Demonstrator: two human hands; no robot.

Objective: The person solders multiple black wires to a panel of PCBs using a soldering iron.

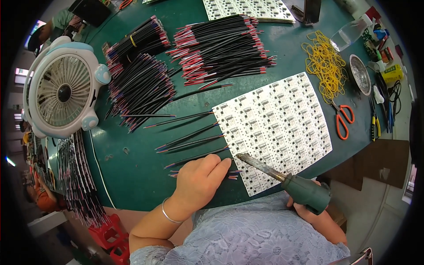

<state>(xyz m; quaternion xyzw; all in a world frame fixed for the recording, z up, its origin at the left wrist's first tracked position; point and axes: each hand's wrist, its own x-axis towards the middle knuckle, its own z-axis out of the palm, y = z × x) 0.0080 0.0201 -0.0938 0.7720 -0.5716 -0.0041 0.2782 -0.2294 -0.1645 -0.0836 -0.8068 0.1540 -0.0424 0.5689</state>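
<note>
A white sheet of small circuit boards (pixel 304 115) lies on the table in front of me, and several black wires (pixel 190 142) run out from its left edge. At that edge my left hand (pixel 201 179) is closed in a pinch on thin black wires. Their coloured ends (pixel 234 174) show on both sides of the hand; the middle is hidden under it. My right hand (pixel 304 211) grips a soldering iron (pixel 307 192) by its green handle, which partly covers the fingers. The iron's metal tip rests at the sheet's edge, just right of my left fingertips.
Bundles of black wires (pixel 225 51) with red and white ends lie at the far left and middle. A white fan (pixel 64 92) stands left. On the right are yellow solder wire (pixel 324 66), a metal bowl (pixel 360 75), orange scissors (pixel 342 121) and pliers (pixel 375 123). More board sheets (pixel 251 9) lie behind.
</note>
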